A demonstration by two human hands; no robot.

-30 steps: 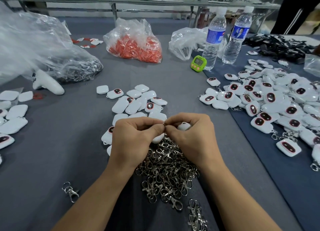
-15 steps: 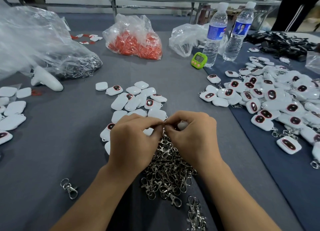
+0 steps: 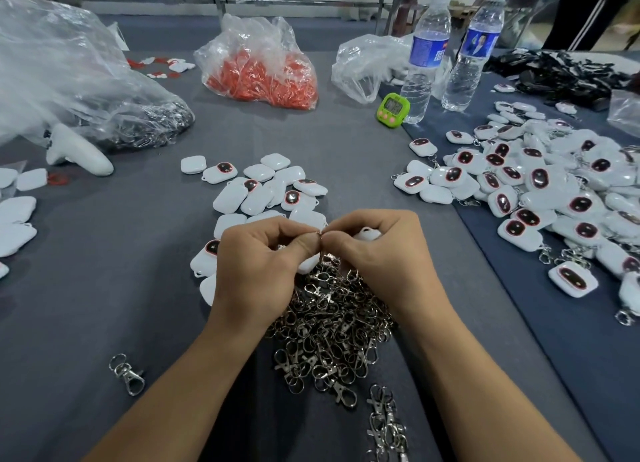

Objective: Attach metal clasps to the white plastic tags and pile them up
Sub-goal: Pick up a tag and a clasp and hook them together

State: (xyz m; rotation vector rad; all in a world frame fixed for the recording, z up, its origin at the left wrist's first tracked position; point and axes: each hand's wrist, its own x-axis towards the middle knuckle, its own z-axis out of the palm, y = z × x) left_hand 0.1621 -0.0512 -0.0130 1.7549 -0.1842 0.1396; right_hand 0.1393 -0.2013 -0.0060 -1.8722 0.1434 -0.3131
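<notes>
My left hand (image 3: 258, 267) and my right hand (image 3: 384, 257) meet fingertip to fingertip above a heap of metal clasps (image 3: 332, 326). Between them they pinch the small ring of one metal clasp (image 3: 320, 234). A white plastic tag (image 3: 367, 233) peeks out behind my right hand's fingers, which curl round it. Loose white tags without clasps (image 3: 263, 191) lie just beyond my hands. A large pile of tags with clasps attached (image 3: 540, 191) covers the right side of the table.
A stray clasp (image 3: 126, 373) lies at the lower left, and a few more clasps (image 3: 386, 423) lie near the bottom edge. Behind stand a bag of red parts (image 3: 263, 70), a green timer (image 3: 393, 109), two water bottles (image 3: 427, 52), and a clear bag of clasps (image 3: 104, 97). More white tags (image 3: 15, 219) lie far left.
Both hands stay pinched together over the clasp heap with only slight finger shifts. The camera has tilted a little, so the scene sits lower in view.
</notes>
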